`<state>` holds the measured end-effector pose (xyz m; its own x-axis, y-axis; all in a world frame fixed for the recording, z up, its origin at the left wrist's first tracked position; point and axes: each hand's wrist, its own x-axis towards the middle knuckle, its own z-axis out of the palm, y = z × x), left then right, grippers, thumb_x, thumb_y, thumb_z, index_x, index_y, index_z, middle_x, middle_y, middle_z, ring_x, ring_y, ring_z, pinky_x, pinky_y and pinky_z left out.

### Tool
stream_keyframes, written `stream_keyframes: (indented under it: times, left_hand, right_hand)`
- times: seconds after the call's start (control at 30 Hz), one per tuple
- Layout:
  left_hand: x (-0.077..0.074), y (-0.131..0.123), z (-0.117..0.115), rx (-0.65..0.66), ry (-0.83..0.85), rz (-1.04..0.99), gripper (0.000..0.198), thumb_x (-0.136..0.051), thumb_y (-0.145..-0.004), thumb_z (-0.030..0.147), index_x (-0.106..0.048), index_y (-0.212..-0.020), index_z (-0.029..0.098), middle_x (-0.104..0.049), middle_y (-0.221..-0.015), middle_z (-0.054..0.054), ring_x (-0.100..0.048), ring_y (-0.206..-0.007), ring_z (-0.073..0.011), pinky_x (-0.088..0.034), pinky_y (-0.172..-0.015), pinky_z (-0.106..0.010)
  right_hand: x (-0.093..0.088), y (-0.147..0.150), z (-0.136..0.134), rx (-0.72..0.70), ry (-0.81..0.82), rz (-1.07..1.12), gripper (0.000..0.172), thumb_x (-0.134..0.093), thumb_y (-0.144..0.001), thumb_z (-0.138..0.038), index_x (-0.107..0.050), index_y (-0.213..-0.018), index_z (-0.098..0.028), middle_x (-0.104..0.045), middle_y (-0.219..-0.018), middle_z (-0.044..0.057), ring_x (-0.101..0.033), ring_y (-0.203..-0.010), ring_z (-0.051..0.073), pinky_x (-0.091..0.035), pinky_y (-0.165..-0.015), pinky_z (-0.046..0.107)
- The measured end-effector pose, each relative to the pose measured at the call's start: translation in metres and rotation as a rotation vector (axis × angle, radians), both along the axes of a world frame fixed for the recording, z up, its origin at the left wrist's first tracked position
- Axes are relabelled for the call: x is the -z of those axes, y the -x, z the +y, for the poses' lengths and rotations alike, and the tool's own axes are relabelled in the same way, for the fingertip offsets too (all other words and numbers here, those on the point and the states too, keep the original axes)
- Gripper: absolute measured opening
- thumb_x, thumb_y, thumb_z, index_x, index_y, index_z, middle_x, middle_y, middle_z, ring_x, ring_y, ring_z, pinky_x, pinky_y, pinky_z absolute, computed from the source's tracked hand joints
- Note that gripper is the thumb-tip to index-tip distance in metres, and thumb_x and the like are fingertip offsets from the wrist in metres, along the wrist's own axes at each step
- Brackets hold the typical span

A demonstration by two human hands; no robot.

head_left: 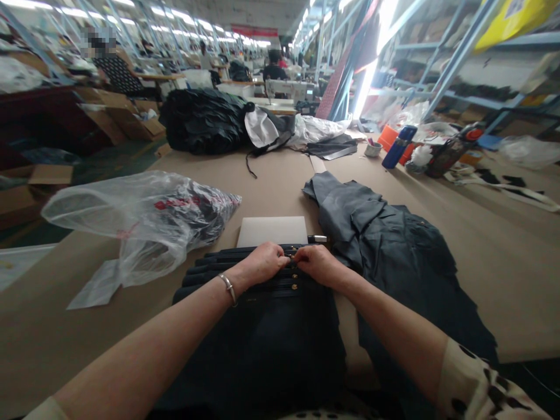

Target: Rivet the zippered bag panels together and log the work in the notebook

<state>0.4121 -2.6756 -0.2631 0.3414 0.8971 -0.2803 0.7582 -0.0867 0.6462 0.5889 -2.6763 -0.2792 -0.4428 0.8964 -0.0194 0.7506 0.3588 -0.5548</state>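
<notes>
A stack of dark garments with small gold buttons lies at the near edge of the brown table. My left hand and my right hand rest on the stack's far end, fingers curled and pinching the top garment by a gold button between them. A silver bracelet circles my left wrist. A pale flat board lies just beyond the stack, with a small dark tool with a metal tip beside it.
A heap of grey-black fabric lies to the right. A clear plastic bag holding dark cloth lies to the left. Farther off sit black bundles, a blue bottle, cardboard boxes, sewing machines and seated people.
</notes>
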Motion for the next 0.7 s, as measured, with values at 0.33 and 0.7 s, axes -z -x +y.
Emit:
stream_keyframes:
  times: [0.33, 0.7]
  left_hand:
    - [-0.001, 0.007, -0.002, 0.042, -0.067, 0.078, 0.025, -0.059, -0.084, 0.025, -0.057, -0.061, 0.015, -0.05, -0.054, 0.004, -0.047, -0.054, -0.0115, -0.04, -0.063, -0.027]
    - [-0.009, 0.008, -0.013, 0.009, -0.192, -0.265, 0.055, -0.059, -0.062, 0.011, -0.058, -0.117, 0.017, -0.066, -0.112, -0.004, -0.061, -0.1, -0.0185, -0.046, -0.09, -0.025]
  right_hand:
    - [-0.002, 0.002, 0.0, -0.05, -0.034, -0.02, 0.019, -0.054, -0.069, -0.006, -0.067, -0.075, -0.019, -0.065, -0.071, 0.003, -0.056, -0.07, 0.017, -0.035, -0.064, 0.026]
    - [-0.006, 0.031, -0.002, -0.02, 0.122, 0.571, 0.021, -0.06, -0.074, -0.027, -0.069, -0.089, -0.015, -0.063, -0.07, -0.001, -0.053, -0.063, 0.011, -0.042, -0.06, 0.022]
